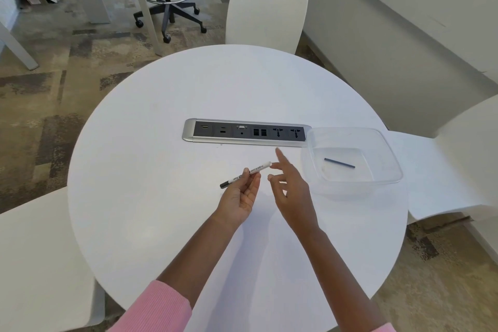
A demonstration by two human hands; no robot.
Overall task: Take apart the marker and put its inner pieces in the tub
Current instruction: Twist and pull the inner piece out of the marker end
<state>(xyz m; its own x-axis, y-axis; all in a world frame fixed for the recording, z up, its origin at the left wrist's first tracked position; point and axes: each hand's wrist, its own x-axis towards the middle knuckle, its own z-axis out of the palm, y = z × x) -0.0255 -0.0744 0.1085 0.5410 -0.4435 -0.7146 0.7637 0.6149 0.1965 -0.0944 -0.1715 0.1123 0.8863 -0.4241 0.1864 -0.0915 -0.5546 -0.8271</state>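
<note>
Near the middle of the frame, the left hand (238, 198) is pinching a whiteboard marker (245, 174) between thumb and fingertips, palm turned up, above the round white desk (167, 159). The marker is lying at a slant, its dark end pointing toward the lower left and its white end toward the upper right. The right hand (289, 191) is hovering just beside that white end with fingers loosely spread and the index finger extended, gripping nothing; whether a fingertip is touching the marker is hard to tell. To the right of the frame, a clear plastic tub (382, 153) is sitting on the desk, holding one thin dark rod (339, 163) on its bottom. Just left of the tub, a silver socket panel (246, 132) is sitting flush in the desk top. Pink sleeves (159, 307) are showing at the lower edge.
</note>
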